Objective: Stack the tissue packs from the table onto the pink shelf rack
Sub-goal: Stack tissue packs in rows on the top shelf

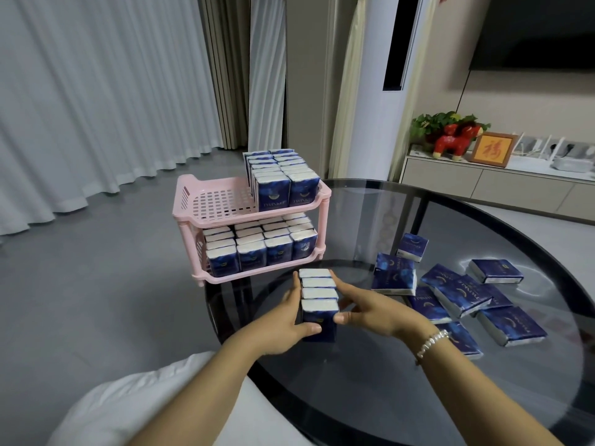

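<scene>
Pink shelf rack (206,201): bottom tier looks full, top tier right half filled, left half bare. Loose tissue packs (463,294) lie on the glass table (418,397), roughly ten left. Left hand (283,326) and right hand (370,309) squeeze an upright row of four packs (318,294) between them, near the rack.

Soft, even indoor light, nothing harsh. The glass table (418,381) picks up pale glare patches to the right of the right hand (373,312). Wide-angle bend warps the edges, curtains (96,107) bowing. Slightly soft overall.
</scene>
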{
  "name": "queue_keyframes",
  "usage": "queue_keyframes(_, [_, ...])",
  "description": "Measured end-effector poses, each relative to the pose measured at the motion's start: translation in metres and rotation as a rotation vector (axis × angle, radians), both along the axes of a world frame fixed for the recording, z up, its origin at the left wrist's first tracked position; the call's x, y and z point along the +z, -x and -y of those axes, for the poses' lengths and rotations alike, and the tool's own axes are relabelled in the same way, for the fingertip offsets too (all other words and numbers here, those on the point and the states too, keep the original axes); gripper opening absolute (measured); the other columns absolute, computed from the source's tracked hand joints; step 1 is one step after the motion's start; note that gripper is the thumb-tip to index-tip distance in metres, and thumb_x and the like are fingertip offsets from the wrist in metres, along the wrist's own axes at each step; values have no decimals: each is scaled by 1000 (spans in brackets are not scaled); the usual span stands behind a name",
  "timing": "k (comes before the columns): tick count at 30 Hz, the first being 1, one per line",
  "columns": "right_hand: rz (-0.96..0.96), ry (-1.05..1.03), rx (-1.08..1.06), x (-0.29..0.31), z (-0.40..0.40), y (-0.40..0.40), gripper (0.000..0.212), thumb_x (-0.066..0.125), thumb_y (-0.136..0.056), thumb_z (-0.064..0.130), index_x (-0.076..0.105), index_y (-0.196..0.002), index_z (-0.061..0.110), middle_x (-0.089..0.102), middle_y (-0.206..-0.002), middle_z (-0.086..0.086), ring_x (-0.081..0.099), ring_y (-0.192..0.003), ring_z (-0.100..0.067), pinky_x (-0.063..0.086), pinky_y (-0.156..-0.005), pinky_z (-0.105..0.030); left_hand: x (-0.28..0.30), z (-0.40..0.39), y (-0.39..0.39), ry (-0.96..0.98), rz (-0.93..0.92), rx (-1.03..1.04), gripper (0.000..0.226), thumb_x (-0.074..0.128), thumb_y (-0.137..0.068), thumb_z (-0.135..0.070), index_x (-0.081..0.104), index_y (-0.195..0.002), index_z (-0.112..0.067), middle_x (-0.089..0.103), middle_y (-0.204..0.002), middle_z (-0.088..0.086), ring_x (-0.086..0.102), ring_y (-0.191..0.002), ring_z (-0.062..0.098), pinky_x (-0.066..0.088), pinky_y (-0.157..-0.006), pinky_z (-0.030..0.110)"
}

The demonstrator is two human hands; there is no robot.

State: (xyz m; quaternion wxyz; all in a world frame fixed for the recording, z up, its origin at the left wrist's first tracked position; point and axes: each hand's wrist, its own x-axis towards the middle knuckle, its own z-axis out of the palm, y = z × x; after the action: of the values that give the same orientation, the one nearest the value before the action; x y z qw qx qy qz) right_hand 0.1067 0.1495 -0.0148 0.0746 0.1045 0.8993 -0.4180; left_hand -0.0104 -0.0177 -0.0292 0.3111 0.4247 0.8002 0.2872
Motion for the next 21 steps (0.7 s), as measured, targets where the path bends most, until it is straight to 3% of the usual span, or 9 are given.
queue_keyframes(4, [-118, 5, -16, 10, 0, 4, 68, 58, -91, 24, 15, -136, 52, 48, -131, 13, 54, -104, -4, 44, -90, -21, 7, 4, 5, -168, 21, 50, 98, 66, -87, -37, -9, -150, -39, 20, -155, -18, 25, -141, 6, 24, -113, 24])
queue_keyframes(8, [-181, 109, 26, 47, 3, 10, 57, 61, -89, 26, 30, -129, 53, 52, -128, 21, 54, -114, -8, 47, -94, -24, 38, 17, 18, -319, 28, 83, 92, 77, -74, -41, 23, -148, -38, 44, -142, -21, 42, -131, 0, 34, -113, 33])
queue_keyframes(12, [-222, 148, 53, 93, 5, 26, 75, 72, -79, 34, 31, -142, 35, 58, -129, 14, 57, -114, -10, 47, -100, -36, 85, 34, 31, -398, 11, 84, 96, 80, -61, -50, 34, -144, -36, 54, -134, -22, 51, -123, -2, 43, -106, 34])
queue_keyframes(16, [-257, 120, 134, 139, 14, 51, 57, 72, -79, 21, 44, -123, 43, 62, -121, 15, 60, -108, -15, 47, -99, -34, 129, 46, 48, -444, -17, 109, 77, 84, -68, -31, 42, -132, -42, 58, -127, -23, 53, -119, -5, 45, -101, 25])
queue_keyframes(19, [-243, 117, 137, 162, 15, 80, 83, 75, -74, 27, 32, -144, 24, 60, -128, 5, 59, -113, -13, 45, -102, -38, 152, 52, 67, -461, -42, 134, 66, 81, -69, -24, 43, -114, -54, 60, -114, -31, 55, -108, -14, 46, -87, 10])
queue_keyframes(21, [-228, 99, 146, 173, 14, 101, 88, 75, -74, 27, 26, -147, 19, 58, -131, 1, 59, -113, -12, 45, -102, -37, 163, 53, 84, -457, -48, 156, 62, 80, -72, -17, 44, -103, -57, 62, -99, -36, 59, -98, -17, 47, -78, 7])
